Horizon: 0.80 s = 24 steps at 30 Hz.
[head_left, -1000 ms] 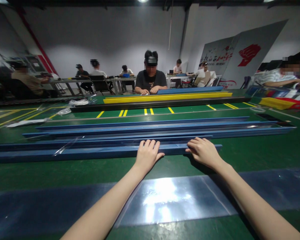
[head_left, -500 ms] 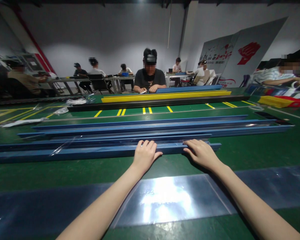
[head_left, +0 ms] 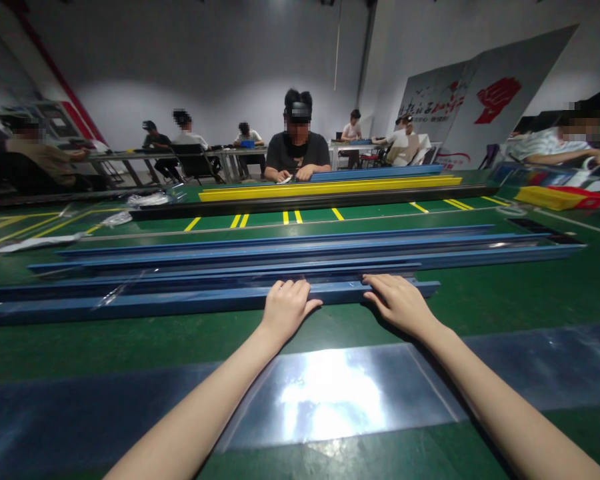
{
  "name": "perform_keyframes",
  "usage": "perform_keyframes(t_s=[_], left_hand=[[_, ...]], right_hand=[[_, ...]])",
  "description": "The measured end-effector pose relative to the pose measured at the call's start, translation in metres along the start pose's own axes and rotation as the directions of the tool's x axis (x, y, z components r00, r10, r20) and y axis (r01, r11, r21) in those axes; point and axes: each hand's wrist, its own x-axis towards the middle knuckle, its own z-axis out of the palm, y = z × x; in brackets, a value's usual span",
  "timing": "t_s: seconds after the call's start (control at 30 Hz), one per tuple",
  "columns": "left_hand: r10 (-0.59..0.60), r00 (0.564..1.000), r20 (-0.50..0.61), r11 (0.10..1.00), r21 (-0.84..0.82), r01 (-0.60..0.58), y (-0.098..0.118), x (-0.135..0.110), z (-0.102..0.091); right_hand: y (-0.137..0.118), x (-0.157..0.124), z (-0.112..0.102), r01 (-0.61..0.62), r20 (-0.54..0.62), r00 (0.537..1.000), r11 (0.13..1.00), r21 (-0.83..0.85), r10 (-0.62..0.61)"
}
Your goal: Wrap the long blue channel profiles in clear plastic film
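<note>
A long blue rail [head_left: 180,303] lies across the green floor in front of me, the nearest of several blue rails. My left hand [head_left: 286,308] rests on top of it near its middle, fingers curled over its far edge and thumb out to the side. My right hand [head_left: 397,303] lies on the same rail close to its right end, fingers curved over the top. A clear plastic sleeve [head_left: 330,393] is spread flat on the floor under my forearms.
More blue rails [head_left: 300,253] lie parallel beyond. Further back are a black rail [head_left: 310,202], a yellow rail [head_left: 330,188] and a seated person [head_left: 298,150] facing me. Other people sit at tables along the back wall. Yellow and red pieces [head_left: 563,197] lie at right.
Both hands stay on the nearest blue rail. The rail and hands sit slightly further left and higher in view, mostly from my head tilting.
</note>
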Motion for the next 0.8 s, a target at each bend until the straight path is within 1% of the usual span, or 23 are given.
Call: perform_keyframes(t_s=[0.23, 0.57, 0.8], left_hand=[[-0.008, 1.000, 0.002, 1.000, 0.005, 0.008, -0.0005, -0.0002, 0.0015], [-0.007, 0.999, 0.047, 1.000, -0.018, 0.008, -0.0010, 0.0012, -0.0013], [-0.001, 0.998, 0.056, 0.999, -0.034, 0.003, -0.0020, 0.0022, -0.0005]], right_hand=[[0.0004, 0.0000, 0.0011, -0.003, -0.012, 1.000, 1.000, 0.017, 0.004], [0.0001, 0.0004, 0.0003, -0.008, -0.003, 1.000, 1.000, 0.024, 0.008], [-0.0002, 0.0005, 0.0003, -0.023, 0.007, 1.000, 0.999, 0.030, 0.023]])
